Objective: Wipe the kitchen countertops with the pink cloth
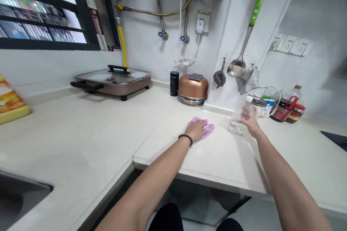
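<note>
My left hand (195, 129), with a dark beaded bracelet on its wrist, presses a pink cloth (208, 130) flat against the white countertop (162, 130). Parts of the cloth stick out past the fingers. On the right, my right hand (251, 124) is wrapped round a clear plastic bottle (236, 126) with a white cap. The bottle is upright, its base at or close to the counter surface. Behind it stands a container with a dark lid (258, 101), partly hidden by the bottle and hand.
An electric pan with a glass lid (114, 79) stands at the back left. A black canister (174, 83) and a copper-coloured bowl (193, 87) sit by the wall. Jars (282, 111) line the right. A ladle (237, 66) and steel scrubber (219, 78) hang above. A sink (24, 195) is lower left.
</note>
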Demonstrator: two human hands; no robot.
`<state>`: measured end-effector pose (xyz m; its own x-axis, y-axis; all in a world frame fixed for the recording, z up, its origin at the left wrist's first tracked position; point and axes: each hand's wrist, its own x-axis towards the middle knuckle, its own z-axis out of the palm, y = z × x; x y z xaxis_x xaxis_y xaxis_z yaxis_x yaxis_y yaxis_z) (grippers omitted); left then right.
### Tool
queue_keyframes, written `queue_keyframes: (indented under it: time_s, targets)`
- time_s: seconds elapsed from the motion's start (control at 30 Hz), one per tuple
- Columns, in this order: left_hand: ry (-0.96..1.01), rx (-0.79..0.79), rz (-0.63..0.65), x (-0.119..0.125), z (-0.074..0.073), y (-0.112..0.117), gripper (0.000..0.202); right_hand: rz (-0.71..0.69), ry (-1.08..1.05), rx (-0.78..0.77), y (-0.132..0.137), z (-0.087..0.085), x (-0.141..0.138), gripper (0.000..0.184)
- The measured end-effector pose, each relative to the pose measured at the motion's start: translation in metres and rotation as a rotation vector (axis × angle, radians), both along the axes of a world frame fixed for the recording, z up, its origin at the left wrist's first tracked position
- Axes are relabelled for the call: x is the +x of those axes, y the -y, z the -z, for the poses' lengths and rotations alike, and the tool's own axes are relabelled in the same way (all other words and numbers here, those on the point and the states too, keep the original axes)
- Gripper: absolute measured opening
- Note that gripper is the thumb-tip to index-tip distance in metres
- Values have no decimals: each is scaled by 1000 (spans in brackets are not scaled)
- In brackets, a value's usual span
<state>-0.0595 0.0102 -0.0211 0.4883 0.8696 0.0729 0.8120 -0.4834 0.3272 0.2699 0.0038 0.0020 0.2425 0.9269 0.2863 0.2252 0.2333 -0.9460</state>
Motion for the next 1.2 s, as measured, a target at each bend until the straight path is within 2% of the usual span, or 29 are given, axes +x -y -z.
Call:
queue_keyframes:
  time_s: [0.13,0.27,0.37,0.43,0.5,0.6,0.73,1.0,1.2]
  targets:
    - [6,-10,1,0,0,-1,57,63,51,16,13,-1,3,107]
    - [2,-5,14,0,-1,0,55,122,231,6,40,-10,36,102]
    - [4,-2,22,0,-4,1,54,249,642,8,57,-23,58,102]
    - [5,1,27,0,-5,2,53,331,974,18,67,-29,60,94]
    - [9,5,30,0,-5,2,52,364,1235,27,76,-32,51,85]
    - [22,6,31,0,-4,2,53,347,1445,50,90,-29,29,80]
    - [29,13,31,0,0,0,53,325,1538,56,103,-19,18,75]
    - [18,18,22,0,1,-3,54,419,1432,27,119,-6,64,78]
    - [-2,11,14,1,-1,-2,53,400,1512,24,128,-2,63,73]
